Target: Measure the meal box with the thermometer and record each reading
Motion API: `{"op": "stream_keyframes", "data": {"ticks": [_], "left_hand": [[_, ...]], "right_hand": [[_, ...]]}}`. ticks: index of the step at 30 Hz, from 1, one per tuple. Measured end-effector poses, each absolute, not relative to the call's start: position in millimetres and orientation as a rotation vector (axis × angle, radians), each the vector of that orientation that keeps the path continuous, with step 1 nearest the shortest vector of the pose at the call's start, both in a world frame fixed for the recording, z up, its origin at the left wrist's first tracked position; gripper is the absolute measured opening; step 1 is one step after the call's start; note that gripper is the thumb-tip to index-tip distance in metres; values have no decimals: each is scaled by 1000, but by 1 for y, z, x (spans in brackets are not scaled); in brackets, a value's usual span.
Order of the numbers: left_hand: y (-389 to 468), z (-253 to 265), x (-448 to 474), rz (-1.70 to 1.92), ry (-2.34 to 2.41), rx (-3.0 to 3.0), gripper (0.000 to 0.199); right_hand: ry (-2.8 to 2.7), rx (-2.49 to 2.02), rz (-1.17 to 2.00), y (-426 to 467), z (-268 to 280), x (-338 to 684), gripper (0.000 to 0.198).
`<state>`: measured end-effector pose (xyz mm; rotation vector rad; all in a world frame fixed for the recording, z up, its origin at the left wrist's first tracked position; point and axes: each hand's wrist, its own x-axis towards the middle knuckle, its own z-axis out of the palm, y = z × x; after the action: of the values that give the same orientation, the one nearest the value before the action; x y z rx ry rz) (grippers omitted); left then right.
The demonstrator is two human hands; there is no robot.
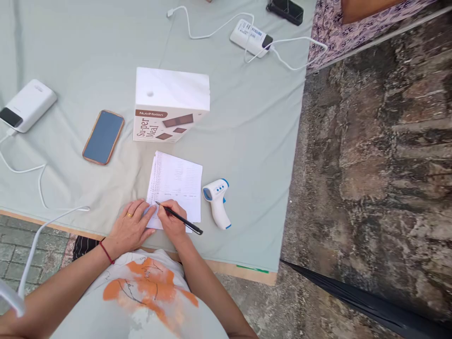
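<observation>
A black pen (pixel 182 219) is gripped in my right hand (pixel 173 221), its tip down at the left side of a white sheet of paper (pixel 180 188). The paper carries printed lines and a column of small handwriting along its left edge. My left hand (pixel 132 223) lies flat with fingers stretched, its fingertips at the paper's lower left corner. Just right of the paper lies a white and blue infrared thermometer (pixel 218 202). Behind the paper stands a white box (pixel 172 89) with brown print.
A phone (pixel 103 137) with a brown edge and a white power bank (pixel 30 104) lie to the left. Another power bank (pixel 247 36) with a looped white cable (pixel 215 33) lies at the back, near a black phone (pixel 285 10). A stone wall (pixel 381 155) borders the table's right side.
</observation>
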<state>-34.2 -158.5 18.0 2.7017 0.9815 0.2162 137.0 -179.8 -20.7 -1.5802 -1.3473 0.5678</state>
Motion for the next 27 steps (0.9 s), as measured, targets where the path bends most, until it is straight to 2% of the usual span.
{"op": "stream_keyframes", "data": {"ticks": [27], "left_hand": [[-157, 17, -34, 246, 975, 2725, 52]], "right_hand": [[-1353, -1596, 498, -179, -21, 136, 12]]}}
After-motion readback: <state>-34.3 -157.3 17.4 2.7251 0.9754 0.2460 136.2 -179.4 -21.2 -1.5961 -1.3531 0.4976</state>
